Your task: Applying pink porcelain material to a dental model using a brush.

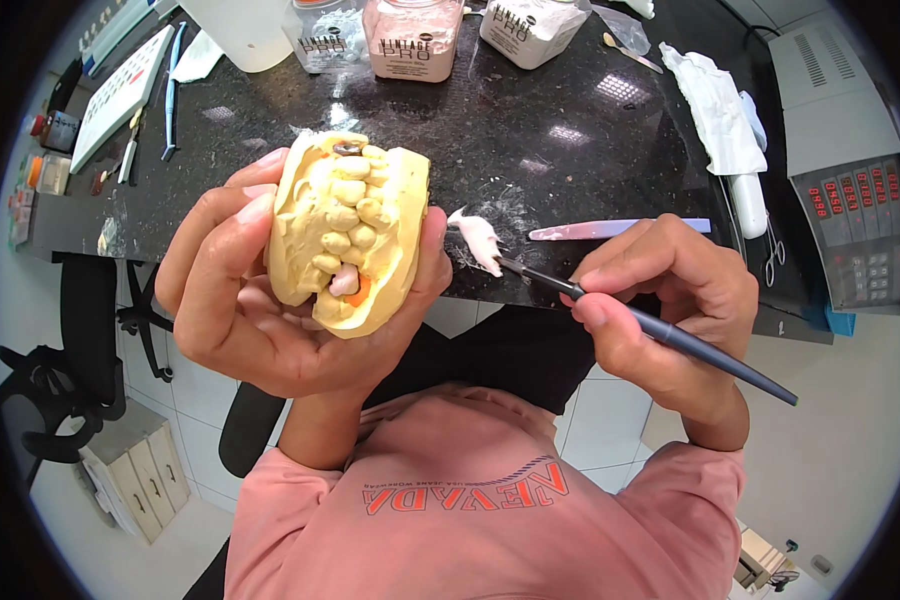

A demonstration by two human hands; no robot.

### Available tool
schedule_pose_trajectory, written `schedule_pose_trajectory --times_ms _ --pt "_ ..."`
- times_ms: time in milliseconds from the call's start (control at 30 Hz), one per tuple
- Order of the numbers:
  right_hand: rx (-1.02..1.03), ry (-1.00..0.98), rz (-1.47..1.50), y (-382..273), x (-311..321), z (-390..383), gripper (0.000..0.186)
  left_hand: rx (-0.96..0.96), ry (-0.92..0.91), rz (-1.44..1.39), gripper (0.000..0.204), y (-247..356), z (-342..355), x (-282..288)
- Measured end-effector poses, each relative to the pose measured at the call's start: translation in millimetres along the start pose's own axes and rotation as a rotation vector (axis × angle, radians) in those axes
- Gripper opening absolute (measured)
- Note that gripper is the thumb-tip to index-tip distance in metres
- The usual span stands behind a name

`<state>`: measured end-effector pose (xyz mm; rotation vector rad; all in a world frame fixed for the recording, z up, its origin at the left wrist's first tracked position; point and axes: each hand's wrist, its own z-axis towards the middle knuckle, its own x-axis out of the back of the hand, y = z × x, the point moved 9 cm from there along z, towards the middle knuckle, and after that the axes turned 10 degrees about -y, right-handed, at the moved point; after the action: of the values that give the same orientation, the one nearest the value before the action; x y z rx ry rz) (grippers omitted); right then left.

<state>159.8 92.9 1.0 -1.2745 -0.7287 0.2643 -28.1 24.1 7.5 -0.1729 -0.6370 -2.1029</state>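
Observation:
My left hand (230, 290) is wrapped round a yellow plaster dental model (342, 240), raised over the front edge of the black worktop. On its near end sits a pinkish-white tooth crown (344, 279) beside a small orange patch (359, 294); a dark metallic tooth (348, 149) shows at the far end. Between thumb and fingers, my right hand (675, 300) grips a slim dark-handled brush (715, 358). Its tip touches or nearly touches a smear of pale pink paste (480, 241) on the worktop. Just beyond my right hand lies a lilac flat-bladed tool (620, 229).
Powder jars (410, 45) and a white container (238, 35) stand along the back of the worktop (530, 120). At left are a white palette (120, 95) and a blue-handled tool (173, 95). A crumpled white tissue (715, 110) lies right, near a machine with red digits (855, 200).

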Motion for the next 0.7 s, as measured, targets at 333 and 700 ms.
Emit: schedule_pose_trajectory --times_ms 333,700 --pt "-0.053 0.027 0.060 3.8 4.2 -2.1 0.011 0.011 0.006 0.026 0.077 -0.5 0.3 -0.7" --pt "-0.058 0.016 0.057 3.7 2.0 -1.2 0.012 0.004 0.002 0.024 0.076 -0.2 -0.1 -0.5"
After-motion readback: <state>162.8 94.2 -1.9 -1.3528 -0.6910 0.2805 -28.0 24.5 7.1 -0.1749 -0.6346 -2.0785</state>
